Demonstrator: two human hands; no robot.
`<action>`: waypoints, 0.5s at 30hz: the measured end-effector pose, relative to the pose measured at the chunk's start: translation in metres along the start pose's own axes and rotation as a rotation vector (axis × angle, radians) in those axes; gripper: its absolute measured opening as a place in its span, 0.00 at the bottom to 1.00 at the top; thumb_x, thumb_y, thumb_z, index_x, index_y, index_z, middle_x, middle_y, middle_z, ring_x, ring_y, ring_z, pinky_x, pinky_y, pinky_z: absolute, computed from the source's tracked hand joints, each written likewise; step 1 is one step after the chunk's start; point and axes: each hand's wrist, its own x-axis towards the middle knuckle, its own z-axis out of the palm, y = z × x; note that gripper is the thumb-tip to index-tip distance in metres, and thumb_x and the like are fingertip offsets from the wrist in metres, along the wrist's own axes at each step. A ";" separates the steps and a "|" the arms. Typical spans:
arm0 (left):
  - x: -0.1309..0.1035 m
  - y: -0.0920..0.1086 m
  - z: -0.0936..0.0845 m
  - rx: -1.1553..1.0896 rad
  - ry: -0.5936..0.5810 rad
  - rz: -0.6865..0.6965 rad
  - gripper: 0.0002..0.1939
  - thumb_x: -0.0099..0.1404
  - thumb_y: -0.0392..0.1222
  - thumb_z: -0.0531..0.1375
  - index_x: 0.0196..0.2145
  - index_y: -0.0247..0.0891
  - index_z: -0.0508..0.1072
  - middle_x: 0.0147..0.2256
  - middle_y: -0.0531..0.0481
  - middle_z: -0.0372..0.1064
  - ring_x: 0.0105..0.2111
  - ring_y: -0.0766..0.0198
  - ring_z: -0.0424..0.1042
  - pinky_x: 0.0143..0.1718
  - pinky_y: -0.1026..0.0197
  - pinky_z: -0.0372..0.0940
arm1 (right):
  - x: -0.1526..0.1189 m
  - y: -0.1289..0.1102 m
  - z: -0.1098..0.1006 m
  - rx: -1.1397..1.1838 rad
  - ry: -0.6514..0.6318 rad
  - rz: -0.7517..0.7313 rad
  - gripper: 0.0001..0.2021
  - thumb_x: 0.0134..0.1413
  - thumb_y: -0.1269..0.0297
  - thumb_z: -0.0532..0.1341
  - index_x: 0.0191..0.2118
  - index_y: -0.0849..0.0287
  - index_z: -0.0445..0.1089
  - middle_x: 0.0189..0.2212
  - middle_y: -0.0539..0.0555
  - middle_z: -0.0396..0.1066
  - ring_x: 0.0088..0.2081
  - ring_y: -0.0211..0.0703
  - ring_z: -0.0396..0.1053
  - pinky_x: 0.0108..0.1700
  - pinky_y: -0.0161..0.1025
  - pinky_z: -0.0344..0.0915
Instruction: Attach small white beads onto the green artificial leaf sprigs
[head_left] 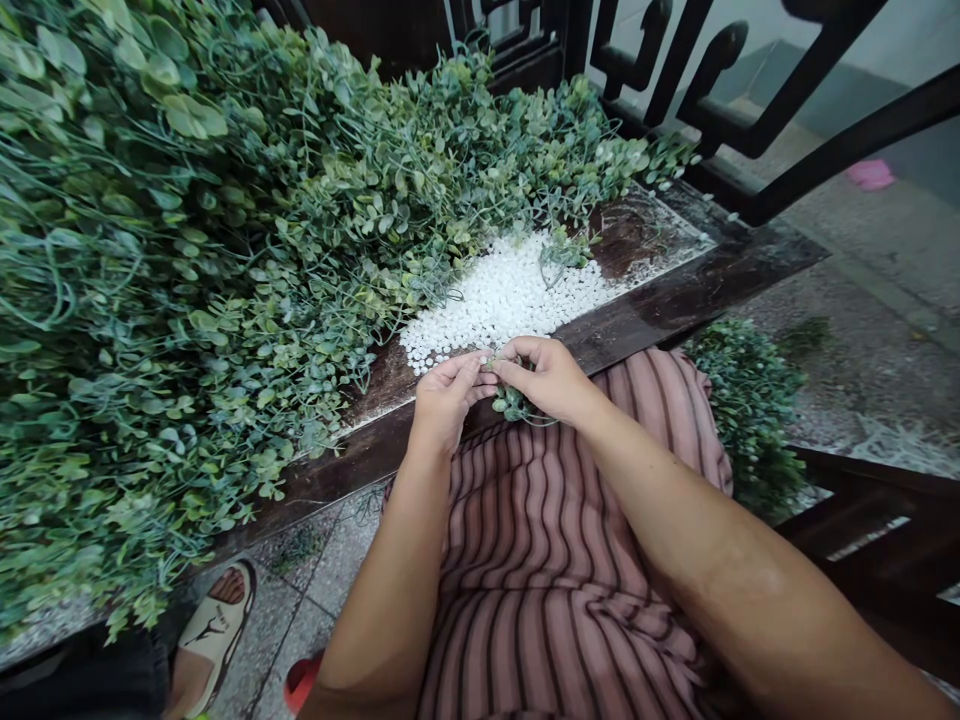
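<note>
Right hand (553,380) is pinching a small green sprig (511,404) low at the table's (637,310) front edge; left hand (444,392) is pressing thumb and fingertip together alongside, possibly on a white bit, too small to tell. White pieces (502,295) are lying just beyond, leafy heap (300,210) behind.

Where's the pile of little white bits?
In the head view, the white bits lie near the middle, just beyond the right hand, beside green leaves.

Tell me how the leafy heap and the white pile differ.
The leafy heap is green; the white pile is white. The heap spreads far wider than the pile. The heap is tangled stems and leaves, the pile small separate bits. Both lie on the dark wooden surface.
</note>
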 end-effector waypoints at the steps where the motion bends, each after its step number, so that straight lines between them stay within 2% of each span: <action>1: 0.000 0.000 0.000 0.002 -0.002 0.000 0.15 0.40 0.43 0.68 0.26 0.32 0.75 0.21 0.52 0.70 0.22 0.72 0.68 0.26 0.68 0.66 | 0.000 0.000 0.000 0.003 0.001 -0.001 0.09 0.43 0.64 0.58 0.19 0.61 0.63 0.17 0.46 0.59 0.21 0.30 0.54 0.26 0.31 0.52; 10: 0.001 0.000 0.004 -0.076 0.048 0.026 0.13 0.39 0.40 0.69 0.25 0.32 0.75 0.19 0.55 0.68 0.19 0.77 0.65 0.24 0.72 0.63 | -0.004 -0.007 0.004 0.025 0.017 -0.068 0.08 0.46 0.66 0.57 0.21 0.61 0.64 0.19 0.49 0.63 0.24 0.33 0.60 0.30 0.33 0.58; 15: 0.002 -0.001 0.003 -0.121 0.035 0.038 0.13 0.39 0.39 0.70 0.24 0.32 0.75 0.19 0.55 0.68 0.19 0.78 0.63 0.24 0.73 0.61 | -0.005 -0.008 0.005 -0.028 0.015 -0.118 0.08 0.47 0.65 0.56 0.21 0.61 0.64 0.20 0.49 0.66 0.26 0.34 0.62 0.33 0.34 0.60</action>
